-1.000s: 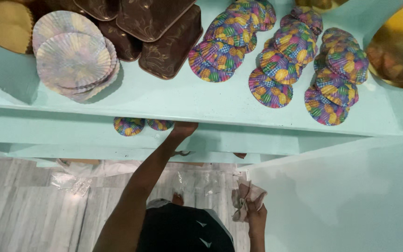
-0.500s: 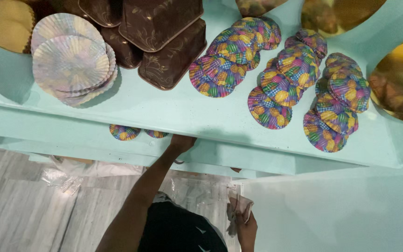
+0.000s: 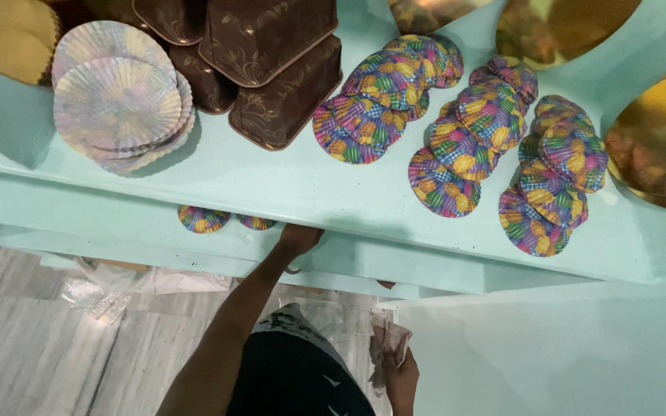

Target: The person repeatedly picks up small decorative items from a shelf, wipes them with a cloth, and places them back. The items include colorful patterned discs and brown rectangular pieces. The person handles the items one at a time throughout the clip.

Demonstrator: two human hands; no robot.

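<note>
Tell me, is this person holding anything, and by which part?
The right hand grips a crumpled clear wrapper by its lower end. The left hand reaches under the top shelf; whether it holds anything cannot be told.

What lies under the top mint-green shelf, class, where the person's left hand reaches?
Two colourful paper baking cups show on the lower shelf, beside the left hand. Whatever lies further back is covered by the top shelf.

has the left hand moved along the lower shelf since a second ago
No. The left hand reaches under the top shelf's front edge just right of the two small colourful paper cups on the lower shelf, as before; only the camera shifted.
</note>
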